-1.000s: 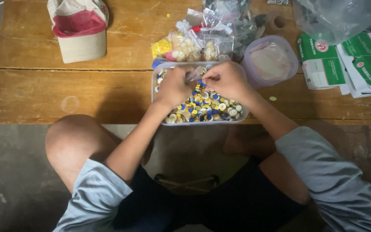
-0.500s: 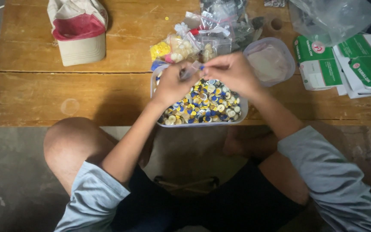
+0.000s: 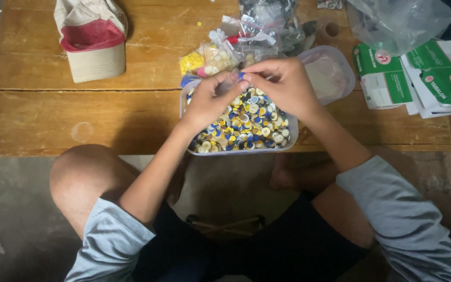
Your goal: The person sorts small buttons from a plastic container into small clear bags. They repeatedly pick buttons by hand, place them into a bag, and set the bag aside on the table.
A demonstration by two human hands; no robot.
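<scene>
Pinching a tiny blue piece [image 3: 240, 76], too small to tell its pointing, between both hands' fingers, left hand [image 3: 211, 99] and right hand [image 3: 283, 86] meeting above the long tub [image 3: 187, 141] lying front-to-back on the surface [image 3: 43, 115].

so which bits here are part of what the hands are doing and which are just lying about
In use:
left hand
right hand
small piece pinched between both hands
tub of caps

Lying about:
cap hat
small bags
lid
green boxes
clear bag

Green-white cartons [image 3: 418, 78] stacked far right — bench edge.
</scene>
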